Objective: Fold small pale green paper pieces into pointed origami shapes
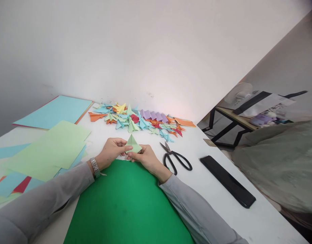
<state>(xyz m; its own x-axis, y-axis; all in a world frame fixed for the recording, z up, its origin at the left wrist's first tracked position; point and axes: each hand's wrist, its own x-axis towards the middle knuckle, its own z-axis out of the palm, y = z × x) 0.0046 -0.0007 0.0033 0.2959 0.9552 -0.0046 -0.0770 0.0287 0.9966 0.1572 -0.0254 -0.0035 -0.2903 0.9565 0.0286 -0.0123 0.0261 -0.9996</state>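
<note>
Between my hands is a small piece of light green folded paper (132,143), its pointed tip facing away from me and a crease down its middle. My left hand (112,151) pinches its left side, thumb lying on top. At its lower right, my right hand (147,157) is closed on the paper too, with the thumb in front. Some fingers of both hands are hidden behind the paper. Just below the hands lies a large green sheet (128,200). Open-bladed scissors (174,156) with black handles rest to the right of my right hand.
Several small folded paper pieces (133,126) in many colours lie along the wall. Light green sheets (51,145) overlap blue ones at left, near a stack topped with blue paper (57,110). A long black case (227,181) lies near the table's right edge, beyond which is a bed (280,162).
</note>
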